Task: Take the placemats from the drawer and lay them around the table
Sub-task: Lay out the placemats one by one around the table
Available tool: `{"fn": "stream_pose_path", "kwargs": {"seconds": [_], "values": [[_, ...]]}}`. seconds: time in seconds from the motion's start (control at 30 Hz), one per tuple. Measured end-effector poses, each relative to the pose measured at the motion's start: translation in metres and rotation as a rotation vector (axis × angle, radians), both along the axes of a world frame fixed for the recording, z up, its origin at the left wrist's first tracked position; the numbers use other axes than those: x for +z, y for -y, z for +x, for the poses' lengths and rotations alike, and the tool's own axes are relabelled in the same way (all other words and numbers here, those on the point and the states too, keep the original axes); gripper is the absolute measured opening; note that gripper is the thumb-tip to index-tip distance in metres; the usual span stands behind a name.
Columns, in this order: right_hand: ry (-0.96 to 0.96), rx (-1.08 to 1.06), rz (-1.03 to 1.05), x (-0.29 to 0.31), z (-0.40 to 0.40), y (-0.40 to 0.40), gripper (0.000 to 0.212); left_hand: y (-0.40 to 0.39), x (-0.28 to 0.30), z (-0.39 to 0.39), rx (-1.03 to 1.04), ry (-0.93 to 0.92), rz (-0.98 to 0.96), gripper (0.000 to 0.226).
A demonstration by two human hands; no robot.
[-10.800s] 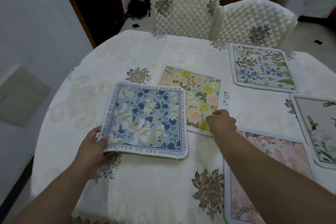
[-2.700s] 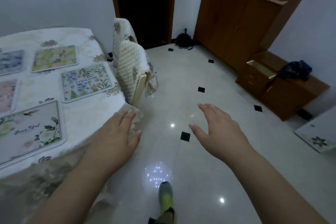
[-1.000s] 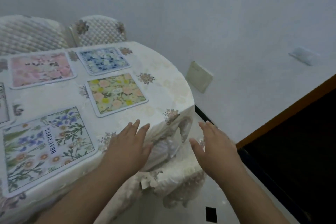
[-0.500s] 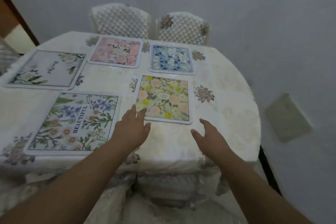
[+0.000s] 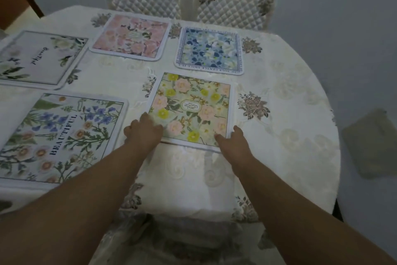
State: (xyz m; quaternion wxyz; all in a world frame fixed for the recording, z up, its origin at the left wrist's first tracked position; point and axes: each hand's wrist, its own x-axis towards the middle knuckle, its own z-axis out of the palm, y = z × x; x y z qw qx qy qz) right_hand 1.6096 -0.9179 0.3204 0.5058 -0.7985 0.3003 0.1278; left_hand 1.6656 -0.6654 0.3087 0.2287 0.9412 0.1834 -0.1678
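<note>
Advanced since half a second ago: left hand (image 5: 143, 133) and right hand (image 5: 234, 141), now gripping the near corners of the yellow placemat (image 5: 191, 110), fingers curled over its edge. Near edge seemingly lifted off the table (image 5: 290, 135), probably for repositioning. Both forearms extended forward. Four other placemats beyond and left of the hands.

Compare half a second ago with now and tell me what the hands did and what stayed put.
Both hands moved forward onto the yellow floral placemat: the left hand now holds its near-left corner, the right hand its near-right corner. Before, both hovered short of it, holding nothing. All five mats lie where they were on the table.
</note>
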Motion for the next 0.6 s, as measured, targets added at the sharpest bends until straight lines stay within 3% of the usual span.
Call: {"fn": "stream_pose_path", "kwargs": {"seconds": [0.1, 0.17, 0.27, 0.37, 0.5, 0.6], "values": [[0.084, -0.103, 0.12, 0.004, 0.01, 0.008, 0.073, -0.006, 0.005, 0.006, 0.167, -0.008, -0.091, 0.072], [0.116, -0.103, 0.186, 0.013, 0.014, 0.016, 0.054, -0.011, 0.01, 0.013, 0.235, -0.061, -0.338, 0.059], [0.152, -0.022, 0.058, 0.02, 0.008, 0.028, 0.042, -0.017, 0.022, 0.008, 0.193, -0.086, -0.524, 0.037], [0.175, -0.005, 0.018, 0.031, -0.03, 0.036, 0.043, -0.014, 0.033, -0.016, 0.117, -0.034, -0.51, 0.033], [0.096, 0.03, -0.118, 0.021, -0.099, 0.039, 0.047, -0.009, 0.027, -0.067, -0.084, 0.042, -0.294, 0.034], [0.065, 0.046, -0.135, 0.004, -0.121, 0.039, 0.049, -0.007, 0.016, -0.094, -0.075, 0.026, -0.279, 0.036]]}}
